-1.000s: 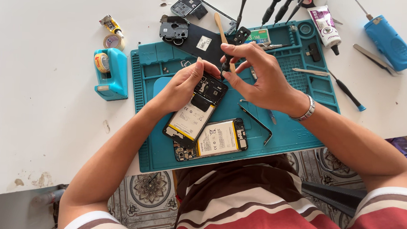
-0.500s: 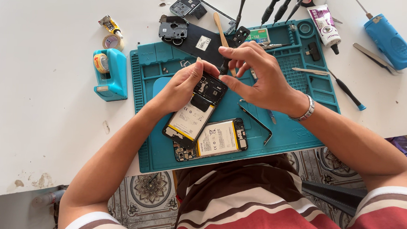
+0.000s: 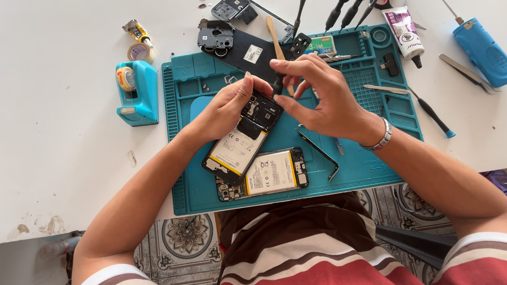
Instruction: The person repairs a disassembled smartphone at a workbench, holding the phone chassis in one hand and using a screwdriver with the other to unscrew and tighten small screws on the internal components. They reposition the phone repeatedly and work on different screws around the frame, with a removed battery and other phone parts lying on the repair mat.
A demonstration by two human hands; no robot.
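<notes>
Head view, the only one supplied. The person is sitting at a white table (image 3: pixel 44 166) and working over a teal repair mat (image 3: pixel 356 165).

The left hand (image 3: pixel 226 109) is gripping the upper end of an opened phone (image 3: pixel 242 142), thumb across one edge and fingers wrapped round the other. It is holding the phone tilted, top end toward 1 o'clock, with the exposed battery and boards facing up; this appears to be steadying the top section for the tool.

The right hand (image 3: pixel 325 100) is pinching a small dark screwdriver (image 3: pixel 278 83) between thumb and fingertips. The tool is standing near upright with its tip down on the top end of the phone, just beside the left thumb. The fingertip hold suits twirling the shaft, in my judgement. A metal watch band (image 3: pixel 381 137) is sitting on that wrist.

A second opened phone (image 3: pixel 266 175) is lying flat on the mat at 5 o'clock of the held one, partly under its lower end. Bent tweezers (image 3: pixel 319 154) are resting on the mat at 6 o'clock of the right hand, within easy reach.

A black back cover (image 3: pixel 241 46) is lying across the mat's top edge at 12 o'clock. Further screwdrivers (image 3: pixel 344 8) are fanning out at 1 o'clock. A glue tube (image 3: pixel 405 32) and a blue cased tool (image 3: pixel 486 50) are lying at 2 o'clock. A teal tape dispenser (image 3: pixel 136 90) is standing off the mat at 9 o'clock, well apart from the work.
</notes>
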